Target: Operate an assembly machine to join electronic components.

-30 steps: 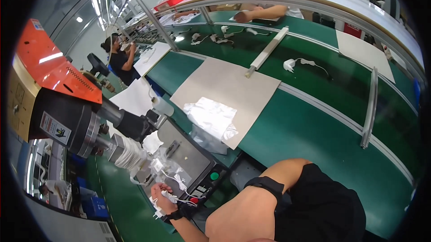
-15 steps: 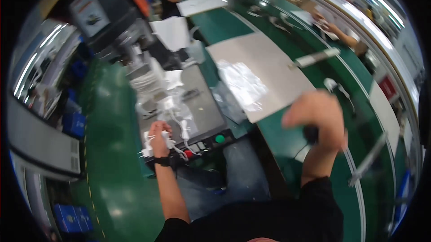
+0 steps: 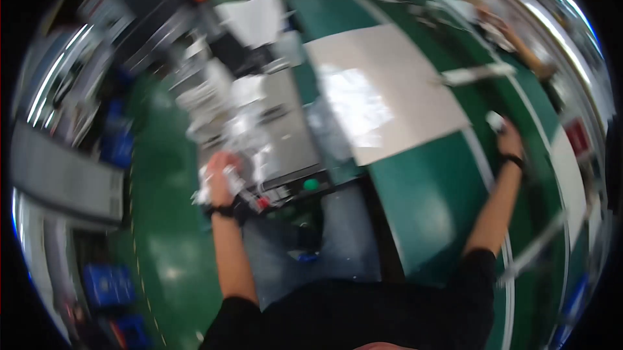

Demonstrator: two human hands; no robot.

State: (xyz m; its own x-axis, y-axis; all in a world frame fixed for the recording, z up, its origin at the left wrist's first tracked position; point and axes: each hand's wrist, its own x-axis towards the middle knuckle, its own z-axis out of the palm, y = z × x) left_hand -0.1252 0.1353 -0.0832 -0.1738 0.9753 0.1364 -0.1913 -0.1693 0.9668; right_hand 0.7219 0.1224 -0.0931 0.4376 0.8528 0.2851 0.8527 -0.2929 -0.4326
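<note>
Nearest, at the left, the left hand (image 3: 222, 178) is at the near edge of the bed (image 3: 295, 139), fingers curled round a white lead (image 3: 232, 173), with more white pieces (image 3: 202, 195) poking out beside it. The red button (image 3: 262, 202) is just right of that hand; the green button (image 3: 311, 184) is farther right.

Well apart, at the right, the right hand (image 3: 509, 137) stretches over the belt (image 3: 472, 104). Its fingers are at a white charger (image 3: 495, 121), which sits past the belt's near rail. Blur hides how wide they are open, so whether they grip it or only touch it cannot be told.

Between the hands, a clear bag (image 3: 354, 106) lies on the card (image 3: 415, 90). Beyond the charger, a pale bar (image 3: 479, 73) crosses the belt, and a co-worker's arm (image 3: 529, 56) shows on the far side.

For this reach, pinching the charger by its body looks wiser than pulling its cord, lifting it clear of the rail, with the left hand kept steady and its lead away from the red button.

Half a second ago the right hand was raised over the near table and the charger lay untouched; now the arm is extended and the fingers have reached it. The left hand keeps its place at the bed.
</note>
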